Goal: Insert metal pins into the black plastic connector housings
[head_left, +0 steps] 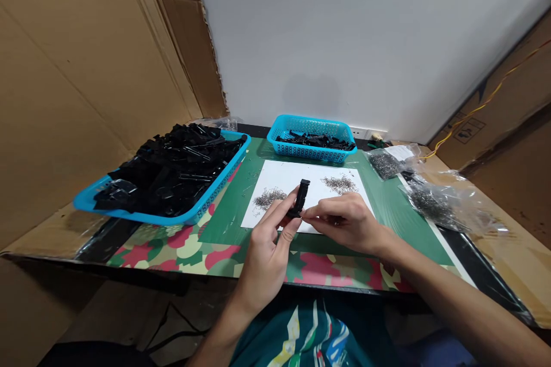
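My left hand (271, 235) is closed around a black plastic part (302, 198), long and narrow, which stands nearly upright between thumb and fingers. Thumb and index finger of my right hand (344, 217) pinch together at the part's lower end. Whatever lies in that pinch is too small to name. Beneath both hands is a white sheet (297, 171) bearing two heaps of tiny metal pieces: a left heap (269, 198) beside my left fingers and a right heap (340, 184) beyond my right hand.
A large blue basket (193, 215) piled with black parts stands at left. A smaller blue basket (312, 153) with black parts sits at the back. Plastic bags of metal pieces (387, 165) (430, 203) lie at right. Cardboard (86, 69) rises at left.
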`<control>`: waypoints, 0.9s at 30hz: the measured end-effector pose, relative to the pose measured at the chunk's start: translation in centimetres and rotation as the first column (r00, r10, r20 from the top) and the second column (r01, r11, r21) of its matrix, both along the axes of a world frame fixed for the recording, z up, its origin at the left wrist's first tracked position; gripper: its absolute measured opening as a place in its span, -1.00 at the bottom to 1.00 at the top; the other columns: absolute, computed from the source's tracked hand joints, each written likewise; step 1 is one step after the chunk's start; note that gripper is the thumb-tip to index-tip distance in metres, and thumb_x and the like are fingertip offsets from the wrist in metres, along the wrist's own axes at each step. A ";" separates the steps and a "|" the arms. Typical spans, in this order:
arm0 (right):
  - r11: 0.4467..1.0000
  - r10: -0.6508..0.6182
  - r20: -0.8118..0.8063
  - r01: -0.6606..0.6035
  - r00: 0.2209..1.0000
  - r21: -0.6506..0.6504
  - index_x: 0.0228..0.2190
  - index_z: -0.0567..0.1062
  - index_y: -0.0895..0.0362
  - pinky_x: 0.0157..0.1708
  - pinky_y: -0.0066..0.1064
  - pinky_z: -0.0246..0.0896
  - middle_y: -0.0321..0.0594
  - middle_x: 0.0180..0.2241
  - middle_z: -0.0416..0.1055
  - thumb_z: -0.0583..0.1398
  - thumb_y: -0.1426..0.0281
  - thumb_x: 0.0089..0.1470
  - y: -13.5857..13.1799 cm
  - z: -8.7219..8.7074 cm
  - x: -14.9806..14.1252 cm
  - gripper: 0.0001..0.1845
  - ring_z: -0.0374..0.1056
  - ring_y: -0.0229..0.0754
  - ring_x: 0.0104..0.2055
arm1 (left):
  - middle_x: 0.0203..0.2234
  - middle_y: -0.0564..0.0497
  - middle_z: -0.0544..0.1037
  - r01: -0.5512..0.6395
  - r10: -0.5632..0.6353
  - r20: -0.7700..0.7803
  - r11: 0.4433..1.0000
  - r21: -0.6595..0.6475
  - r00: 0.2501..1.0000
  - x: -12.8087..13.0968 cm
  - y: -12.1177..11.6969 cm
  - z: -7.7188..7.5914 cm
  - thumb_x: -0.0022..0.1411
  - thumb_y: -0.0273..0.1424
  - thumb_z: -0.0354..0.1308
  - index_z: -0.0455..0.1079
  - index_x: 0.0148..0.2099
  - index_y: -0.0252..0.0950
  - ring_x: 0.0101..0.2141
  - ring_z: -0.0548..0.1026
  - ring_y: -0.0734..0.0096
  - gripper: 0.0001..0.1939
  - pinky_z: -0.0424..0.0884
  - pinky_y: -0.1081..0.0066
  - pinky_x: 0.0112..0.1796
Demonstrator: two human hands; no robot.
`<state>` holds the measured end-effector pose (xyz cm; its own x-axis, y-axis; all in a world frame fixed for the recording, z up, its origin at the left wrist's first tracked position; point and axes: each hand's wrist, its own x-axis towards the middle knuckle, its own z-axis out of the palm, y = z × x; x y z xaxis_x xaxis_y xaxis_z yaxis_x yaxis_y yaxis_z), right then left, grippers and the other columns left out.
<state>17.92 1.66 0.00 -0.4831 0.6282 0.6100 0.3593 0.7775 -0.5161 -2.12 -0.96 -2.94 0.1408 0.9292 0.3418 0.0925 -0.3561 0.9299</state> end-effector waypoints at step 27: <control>0.843 0.039 -0.197 -0.138 0.980 -0.520 -0.20 0.73 0.17 -0.60 -0.46 -0.11 -0.41 -0.64 0.22 0.39 0.20 0.17 0.3 0.8 0.5 -0.70 -0.03 -0.36 -0.59 | -0.13 -0.08 0.65 0.074 -0.084 -0.071 0.987 -0.141 0.994 -0.4 -0.1 1.1 0.50 -0.10 0.08 0.46 0.32 -0.20 -0.04 0.56 0.17 -0.50 0.48 0.31 -0.01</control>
<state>18.38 1.95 0.82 -0.4709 0.8380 0.2757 0.1697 0.3927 -0.9039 -2.54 -1.08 -1.82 0.2362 0.9517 0.1963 0.1415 -0.2336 0.9620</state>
